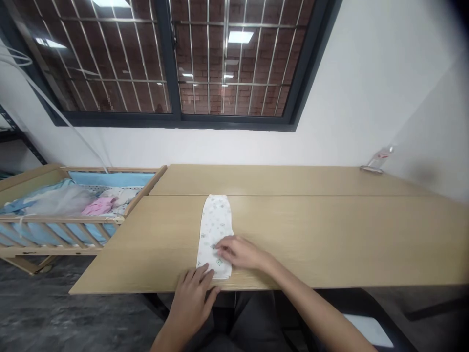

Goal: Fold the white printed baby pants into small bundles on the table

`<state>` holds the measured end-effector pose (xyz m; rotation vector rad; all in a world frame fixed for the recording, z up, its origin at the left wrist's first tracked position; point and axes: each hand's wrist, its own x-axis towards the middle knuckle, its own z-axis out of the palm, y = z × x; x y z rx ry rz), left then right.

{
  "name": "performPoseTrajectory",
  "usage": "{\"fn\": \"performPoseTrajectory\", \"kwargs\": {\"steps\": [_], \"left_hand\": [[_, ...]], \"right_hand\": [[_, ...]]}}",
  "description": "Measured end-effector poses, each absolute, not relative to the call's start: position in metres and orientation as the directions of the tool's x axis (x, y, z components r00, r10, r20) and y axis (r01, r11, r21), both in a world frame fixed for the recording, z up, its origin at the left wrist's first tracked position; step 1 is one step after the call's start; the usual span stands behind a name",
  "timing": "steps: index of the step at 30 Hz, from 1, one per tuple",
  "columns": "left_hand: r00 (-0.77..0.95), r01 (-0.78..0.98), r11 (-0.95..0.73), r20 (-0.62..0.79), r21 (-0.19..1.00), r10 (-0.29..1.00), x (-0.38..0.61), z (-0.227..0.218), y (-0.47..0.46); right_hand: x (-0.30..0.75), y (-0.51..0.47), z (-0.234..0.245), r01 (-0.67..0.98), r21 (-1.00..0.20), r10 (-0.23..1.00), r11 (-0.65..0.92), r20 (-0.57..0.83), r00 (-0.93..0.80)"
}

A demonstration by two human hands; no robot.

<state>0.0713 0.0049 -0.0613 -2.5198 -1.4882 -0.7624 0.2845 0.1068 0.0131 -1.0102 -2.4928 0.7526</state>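
A small white garment [216, 222] with a fine print, apparently baby pants folded lengthwise, lies flat and upright to my view on the wooden table. Its lower end is close to the table's front edge. My left hand [193, 292] rests by its lower left corner, fingers stretched out and their tips on the cloth. Over the lower right part is my right hand [238, 251], fingers half bent and thumb a little apart from the index finger. No cloth is raised between them. The right hand covers part of the garment's right edge.
The wooden table [311, 230] has a seam across it. To the left stands a wooden crib [76, 222] with blue lining and a pink cloth [98, 206] inside. A clear bottle [380, 157] stands at the back right. A barred window [179, 117] is ahead.
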Motion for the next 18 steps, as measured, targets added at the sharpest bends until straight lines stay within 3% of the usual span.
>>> {"fn": "performPoseTrajectory", "kwargs": {"steps": [5,9,13,18], "left_hand": [[0.479,0.808,-0.582,0.471,0.095,0.741,0.056,-0.071,0.005],[0.534,0.764,-0.641,0.486,0.073,0.692,0.049,-0.077,0.004],[0.512,0.72,-0.665,0.497,0.196,0.701,0.046,-0.07,-0.005],[0.506,0.585,-0.684,0.463,0.436,0.728,0.047,-0.054,-0.02]], "right_hand": [[0.3,0.049,0.008,0.568,-0.621,0.748,0.54,0.044,-0.663],[0.303,0.025,-0.018,0.593,-0.605,0.785,0.531,0.088,-0.614],[0.302,0.011,-0.036,0.579,-0.577,0.785,0.576,0.192,-0.589],[0.303,-0.001,-0.013,0.541,-0.666,0.804,0.514,0.153,-0.575]]}}
